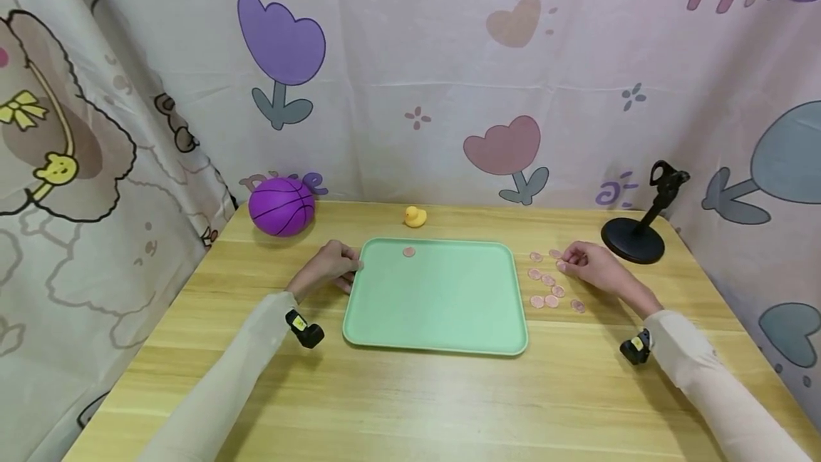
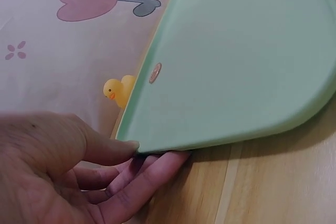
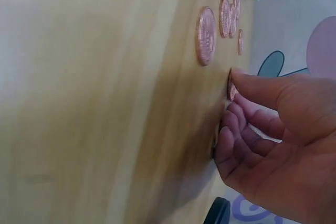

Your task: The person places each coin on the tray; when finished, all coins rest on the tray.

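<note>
Pale sleeves [image 1: 224, 369] come nearest, reaching up from below, each with a small black wrist camera [image 1: 308, 334] strapped at the cuff, presumably facing inward so that it sees the fingers at work. Under both arms runs the wooden table [image 1: 436, 405].

Ahead, the person's left hand [image 1: 330, 262] pinches the rim of the green tray [image 1: 436, 298], thumb above and fingers tucked below, a grip that probably steadies it; whether that edge is lifted cannot be told. Most of the tray spreads to the right of this hand, between it and the right hand.

Scattered coins [image 1: 548, 280] lie flat on the wood to the left of the right hand [image 1: 593, 266] and nearer the person, within easy reach of its fingers. That hand appears to pinch one copper-coloured coin [image 3: 231, 88] between thumb and forefinger, its other fingers curled in; so thin a disc suits a fingertip hold. A lone coin [image 1: 409, 252] sits in the tray, right of the left hand.

Beyond the left hand rests a purple ball [image 1: 282, 207]; rightward of it, behind the tray, a yellow duck [image 1: 415, 217]. Past the right hand, a black stand [image 1: 633, 239] leans from its broad base, likely wide for balance. Patterned cloth [image 1: 398, 34] hangs farthest.
</note>
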A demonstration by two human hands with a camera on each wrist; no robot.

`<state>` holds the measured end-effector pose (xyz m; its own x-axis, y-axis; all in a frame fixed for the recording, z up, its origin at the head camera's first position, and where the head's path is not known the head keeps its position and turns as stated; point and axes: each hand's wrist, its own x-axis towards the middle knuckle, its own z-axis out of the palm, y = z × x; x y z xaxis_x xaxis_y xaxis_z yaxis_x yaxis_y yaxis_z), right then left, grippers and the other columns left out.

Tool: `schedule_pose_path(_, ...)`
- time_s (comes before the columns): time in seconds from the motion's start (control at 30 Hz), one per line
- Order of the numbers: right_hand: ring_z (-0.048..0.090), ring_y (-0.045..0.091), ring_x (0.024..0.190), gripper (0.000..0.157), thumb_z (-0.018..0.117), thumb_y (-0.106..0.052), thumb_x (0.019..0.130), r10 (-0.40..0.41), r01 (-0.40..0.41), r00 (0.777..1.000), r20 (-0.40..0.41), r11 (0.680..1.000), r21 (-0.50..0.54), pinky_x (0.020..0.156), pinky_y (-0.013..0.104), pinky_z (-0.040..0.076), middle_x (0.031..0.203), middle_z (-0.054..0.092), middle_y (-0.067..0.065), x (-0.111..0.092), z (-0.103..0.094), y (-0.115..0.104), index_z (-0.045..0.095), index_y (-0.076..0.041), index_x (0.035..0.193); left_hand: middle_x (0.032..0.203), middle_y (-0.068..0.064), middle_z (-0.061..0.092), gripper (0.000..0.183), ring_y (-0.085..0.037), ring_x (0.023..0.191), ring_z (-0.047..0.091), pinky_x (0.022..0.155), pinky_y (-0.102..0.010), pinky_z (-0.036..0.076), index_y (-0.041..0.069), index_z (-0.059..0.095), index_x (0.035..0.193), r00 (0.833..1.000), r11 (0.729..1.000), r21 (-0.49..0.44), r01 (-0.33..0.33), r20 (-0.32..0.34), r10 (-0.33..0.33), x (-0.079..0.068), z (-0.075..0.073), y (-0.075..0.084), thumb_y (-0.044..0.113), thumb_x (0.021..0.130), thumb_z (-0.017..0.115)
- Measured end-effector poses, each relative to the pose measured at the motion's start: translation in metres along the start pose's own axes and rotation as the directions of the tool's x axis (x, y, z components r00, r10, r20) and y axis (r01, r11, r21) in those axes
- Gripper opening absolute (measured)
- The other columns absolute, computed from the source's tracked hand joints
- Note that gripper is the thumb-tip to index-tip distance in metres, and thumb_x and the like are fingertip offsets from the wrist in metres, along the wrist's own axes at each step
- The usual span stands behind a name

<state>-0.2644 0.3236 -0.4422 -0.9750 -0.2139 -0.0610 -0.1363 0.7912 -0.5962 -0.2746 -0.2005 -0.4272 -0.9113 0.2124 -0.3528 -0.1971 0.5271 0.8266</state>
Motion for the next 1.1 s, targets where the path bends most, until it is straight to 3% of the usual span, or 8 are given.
schedule_pose_path(0.17, 0.056, 0.019, 0.077, 0.016, 0.071, -0.008, 0.100, -0.015, 0.015, 1.000, -0.008, 1.000, 0.004, 0.060, 0.021, 0.048, 0.087, 0.065, 0.013, 0.006, -0.006, -0.006, 0.062, 0.005, 0.097, 0.083, -0.013, 0.065, 0.014, -0.017, 0.067, 0.063, 0.060, -0.030, 0.066, -0.012, 0.065, 0.107, 1.000, 1.000, -0.003, 0.014, -0.025, -0.014, 0.000, 0.000, 0.000, 0.000, 0.104, 0.058)
schedule_pose_path(0.3, 0.066, 0.015, 0.074, 0.014, 0.067, -0.005, 0.101, 0.015, -0.009, 0.999, -0.043, 0.990, 0.143, 0.061, 0.021, 0.059, 0.088, 0.071, 0.015, 0.011, -0.004, -0.025, 0.064, 0.009, 0.101, 0.084, -0.012, 0.064, 0.015, -0.018, 0.068, 0.063, 0.060, -0.030, 0.066, -0.012, 0.066, 0.108, 1.000, 1.000, -0.006, 0.010, -0.022, -0.010, 0.001, 0.000, 0.001, 0.001, 0.103, 0.059)
schedule_pose_path(0.4, 0.071, 0.013, 0.078, 0.018, 0.066, -0.004, 0.102, 0.023, -0.015, 0.999, -0.029, 0.962, 0.272, 0.069, 0.024, 0.065, 0.095, 0.074, 0.021, 0.015, 0.004, -0.047, 0.066, 0.013, 0.108, 0.082, -0.012, 0.064, 0.014, -0.018, 0.067, 0.063, 0.060, -0.030, 0.066, -0.011, 0.066, 0.107, 1.000, 1.000, -0.007, 0.008, -0.018, -0.008, 0.002, 0.001, 0.002, 0.000, 0.103, 0.060)
schedule_pose_path(0.53, 0.075, 0.018, 0.085, 0.025, 0.066, -0.004, 0.102, 0.008, -0.029, 0.999, 0.050, 0.908, 0.418, 0.081, 0.033, 0.067, 0.104, 0.075, 0.027, 0.025, 0.020, -0.080, 0.065, 0.016, 0.117, 0.081, -0.012, 0.065, 0.014, -0.017, 0.066, 0.064, 0.060, -0.030, 0.066, -0.011, 0.066, 0.107, 1.000, 1.000, -0.006, 0.017, -0.026, -0.017, 0.001, 0.001, 0.002, 0.000, 0.103, 0.060)
schedule_pose_path(0.67, 0.077, 0.022, 0.086, 0.028, 0.068, -0.006, 0.102, 0.002, -0.061, 0.993, 0.119, 0.864, 0.500, 0.085, 0.040, 0.067, 0.106, 0.074, 0.029, 0.040, 0.041, -0.105, 0.064, 0.015, 0.119, 0.083, -0.013, 0.066, 0.015, -0.017, 0.065, 0.064, 0.060, -0.030, 0.066, -0.012, 0.066, 0.110, 0.999, 1.000, -0.003, 0.024, -0.036, -0.024, -0.001, 0.002, 0.002, 0.000, 0.103, 0.059)
schedule_pose_path(0.87, 0.076, 0.021, 0.079, 0.025, 0.068, -0.004, 0.101, -0.006, -0.075, 0.990, 0.144, 0.831, 0.551, 0.079, 0.038, 0.068, 0.106, 0.074, 0.031, 0.057, 0.076, -0.133, 0.065, 0.016, 0.116, 0.086, -0.013, 0.065, 0.016, -0.017, 0.067, 0.064, 0.060, -0.030, 0.066, -0.012, 0.066, 0.109, 1.000, 1.000, 0.005, 0.012, -0.029, -0.012, -0.001, 0.003, 0.003, 0.001, 0.103, 0.058)
schedule_pose_path(1.1, 0.075, 0.014, 0.069, 0.021, 0.072, -0.004, 0.099, 0.052, -0.133, 0.988, 0.148, 0.781, 0.610, 0.070, 0.030, 0.068, 0.098, 0.078, 0.024, 0.074, 0.108, -0.159, 0.069, 0.014, 0.110, 0.085, -0.012, 0.063, 0.015, -0.017, 0.068, 0.063, 0.059, -0.029, 0.065, -0.011, 0.067, 0.105, 1.000, 1.000, -0.002, 0.012, -0.022, -0.012, 0.000, 0.000, -0.001, 0.001, 0.104, 0.058)
